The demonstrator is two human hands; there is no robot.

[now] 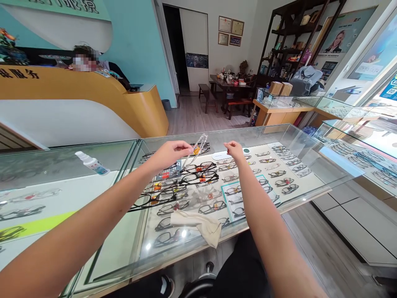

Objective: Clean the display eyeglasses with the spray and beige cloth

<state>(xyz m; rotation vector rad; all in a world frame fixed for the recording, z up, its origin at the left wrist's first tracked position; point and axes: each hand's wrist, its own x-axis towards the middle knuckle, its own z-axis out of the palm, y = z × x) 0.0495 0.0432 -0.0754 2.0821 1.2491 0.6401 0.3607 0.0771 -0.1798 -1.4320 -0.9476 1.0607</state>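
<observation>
Clear-framed glasses (198, 150) are held up over the glass display case (189, 138) by my left hand (174, 154), its fingers pinched at their near side. To the right, my right hand (234, 150) is raised above the case with its fingertips pressed together; whatever it may hold is too small to make out. Several dark-framed glasses (200, 178) lie on the glass below my left hand. A beige cloth (206, 227) is draped near the front edge. Farther left on the glass lies a white spray bottle (92, 163).
More glasses (290, 189) sit in rows inside the case. Behind a curved wooden counter (145, 111) at the back left is a person. A dark table (228, 84) with benches stands at the back. Another glass case (366, 153) is on the right.
</observation>
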